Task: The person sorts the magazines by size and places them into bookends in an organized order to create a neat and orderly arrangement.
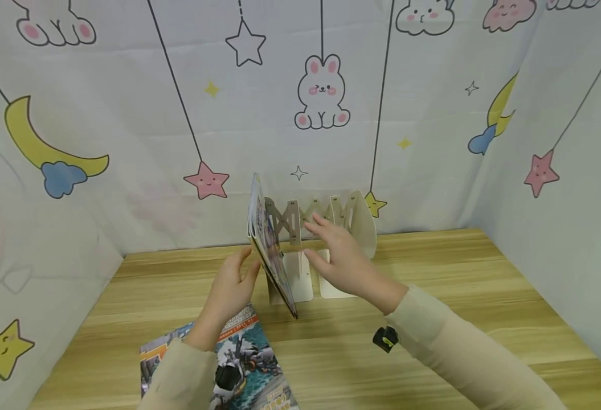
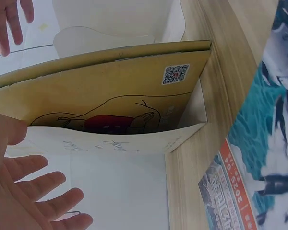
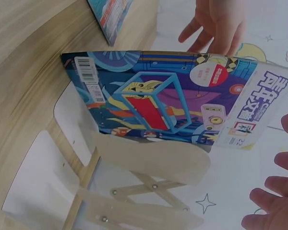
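Several thin magazines (image 1: 266,239) stand on edge at the left end of an expandable white bookend rack (image 1: 364,230). In the right wrist view, the outer magazine (image 3: 149,96) shows a colourful cover with a barcode. A yellow back cover (image 2: 115,91) with a QR code faces the rack's white end panel (image 2: 120,139) in the left wrist view. My left hand (image 1: 234,285) is beside that end, thumb near the panel's edge and fingers spread. My right hand (image 1: 341,259) hovers in front of the rack's middle, fingers apart, holding nothing.
Another magazine (image 1: 246,364) lies flat on the wooden table (image 1: 433,319) at the front left, partly under my left forearm. A small black object (image 1: 385,339) is by my right sleeve. Behind the table hangs a white curtain (image 1: 279,125) printed with rabbits and stars.
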Available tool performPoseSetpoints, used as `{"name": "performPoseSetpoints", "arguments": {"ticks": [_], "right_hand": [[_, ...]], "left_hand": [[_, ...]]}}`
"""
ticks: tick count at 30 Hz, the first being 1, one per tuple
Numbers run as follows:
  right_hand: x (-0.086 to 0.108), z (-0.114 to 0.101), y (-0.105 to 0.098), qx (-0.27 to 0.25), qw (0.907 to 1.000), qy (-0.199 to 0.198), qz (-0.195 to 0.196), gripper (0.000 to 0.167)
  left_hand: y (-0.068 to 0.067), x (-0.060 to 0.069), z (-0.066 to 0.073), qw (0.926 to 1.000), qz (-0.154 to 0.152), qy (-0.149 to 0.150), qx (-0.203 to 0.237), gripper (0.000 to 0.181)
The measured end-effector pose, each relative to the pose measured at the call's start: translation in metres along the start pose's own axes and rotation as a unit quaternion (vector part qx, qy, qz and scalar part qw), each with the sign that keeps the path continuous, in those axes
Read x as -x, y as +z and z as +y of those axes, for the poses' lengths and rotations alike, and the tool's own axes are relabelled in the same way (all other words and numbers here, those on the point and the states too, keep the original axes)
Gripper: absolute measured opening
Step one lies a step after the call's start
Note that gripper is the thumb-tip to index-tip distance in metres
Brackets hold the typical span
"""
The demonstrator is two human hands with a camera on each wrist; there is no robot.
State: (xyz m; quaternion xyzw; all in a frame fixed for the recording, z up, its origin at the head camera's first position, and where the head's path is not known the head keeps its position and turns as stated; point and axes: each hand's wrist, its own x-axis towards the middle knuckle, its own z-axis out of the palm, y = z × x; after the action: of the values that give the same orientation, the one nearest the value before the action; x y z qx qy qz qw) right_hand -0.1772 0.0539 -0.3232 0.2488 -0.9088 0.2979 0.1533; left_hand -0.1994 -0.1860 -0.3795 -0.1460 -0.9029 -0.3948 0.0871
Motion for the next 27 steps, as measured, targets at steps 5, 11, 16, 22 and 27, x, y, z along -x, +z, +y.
{"name": "performPoseSetpoints", "arguments": {"ticks": [5,11,16,22,27], "right_hand": [[0.003,0.006,-0.005,-0.006,0.9999,0.014,0.004,0.05],[0.005,0.015,-0.01,0.004,0.9996,0.024,0.013,0.051],[0.007,0.021,-0.014,-0.005,0.9989,0.042,0.017,0.052],[0.008,0.027,-0.019,-0.004,0.9978,0.062,0.025,0.052],[0.009,0.03,-0.022,0.001,0.9968,0.067,0.043,0.051]], "left_hand": [[-0.003,0.004,-0.004,0.9997,-0.016,-0.014,-0.013,0.054],[-0.006,0.008,-0.011,0.9988,-0.029,-0.035,-0.017,0.053],[-0.008,0.01,-0.016,0.9977,-0.038,-0.044,-0.034,0.055],[-0.011,0.014,-0.018,0.9954,-0.053,-0.063,-0.049,0.055],[-0.016,0.017,-0.017,0.9938,-0.064,-0.071,-0.056,0.055]]}}
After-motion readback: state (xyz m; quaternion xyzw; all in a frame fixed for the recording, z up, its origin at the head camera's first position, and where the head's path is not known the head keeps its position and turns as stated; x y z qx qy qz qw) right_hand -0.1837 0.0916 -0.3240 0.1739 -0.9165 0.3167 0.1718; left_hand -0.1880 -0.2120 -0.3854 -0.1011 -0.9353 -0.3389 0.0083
